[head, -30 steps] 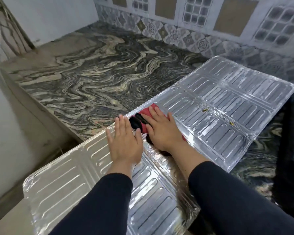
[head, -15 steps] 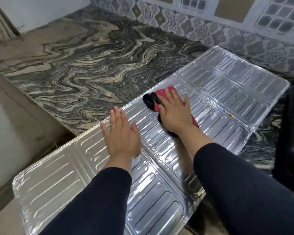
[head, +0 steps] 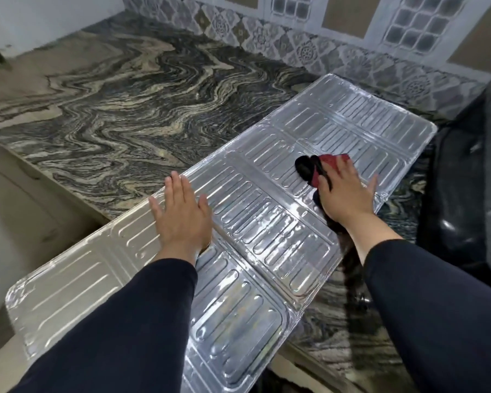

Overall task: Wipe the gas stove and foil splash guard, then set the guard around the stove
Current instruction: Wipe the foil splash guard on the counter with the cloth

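Observation:
The silver foil splash guard (head: 267,222) lies flat and unfolded across the marbled counter, its near-left end hanging past the counter edge. My left hand (head: 182,219) rests palm-down on the guard's middle panel, fingers spread, holding nothing. My right hand (head: 346,194) presses a red and black cloth (head: 315,168) onto the guard's far-right panel; most of the cloth is under my palm. The black gas stove (head: 465,194) sits at the right edge of the view, only partly visible.
The swirled marble counter (head: 125,109) stretches to the left and back. A patterned tile wall (head: 295,43) runs along the far side. The counter's front edge (head: 54,188) drops off at the left, below the guard's overhanging end.
My right hand has slid the cloth along the guard toward its far-right end. My left hand has stayed flat on the middle panel.

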A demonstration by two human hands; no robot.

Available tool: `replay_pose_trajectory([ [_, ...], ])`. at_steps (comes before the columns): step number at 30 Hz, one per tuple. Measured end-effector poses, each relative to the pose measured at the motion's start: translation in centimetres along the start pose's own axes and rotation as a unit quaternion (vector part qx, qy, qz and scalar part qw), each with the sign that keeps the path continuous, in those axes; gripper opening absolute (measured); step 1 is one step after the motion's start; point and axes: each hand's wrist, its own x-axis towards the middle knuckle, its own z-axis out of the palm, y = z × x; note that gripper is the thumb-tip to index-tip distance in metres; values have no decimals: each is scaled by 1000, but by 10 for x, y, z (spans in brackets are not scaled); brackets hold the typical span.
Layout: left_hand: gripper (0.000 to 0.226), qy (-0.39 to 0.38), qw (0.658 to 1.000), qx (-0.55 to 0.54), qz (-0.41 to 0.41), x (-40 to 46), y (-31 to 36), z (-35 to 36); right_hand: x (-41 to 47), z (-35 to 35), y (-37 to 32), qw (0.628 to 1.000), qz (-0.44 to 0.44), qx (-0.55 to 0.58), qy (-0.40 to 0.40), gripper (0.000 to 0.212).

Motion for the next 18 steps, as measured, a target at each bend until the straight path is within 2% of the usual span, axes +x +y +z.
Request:
replay_pose_trajectory([
  [7, 61, -19, 996, 81, -17, 10, -42, -21, -52, 14, -58, 997, -74, 5, 16, 52],
  [9, 63, -2, 996, 86, -13, 9, -25, -30, -65, 19, -73, 996, -84, 14, 12, 52],
  [11, 65, 3, 999, 45, 13, 10, 7, -31, -72, 22, -81, 996, -81, 27, 6, 52],
  [14, 60, -31, 997, -33, 64, 14, 52, -21, -84, 24, -86, 996, -85, 33, 7, 51],
  [18, 58, -49, 994, -45, 92, 16, 70, -4, -109, 26, -84, 994, -111, 18, 7, 52],
])
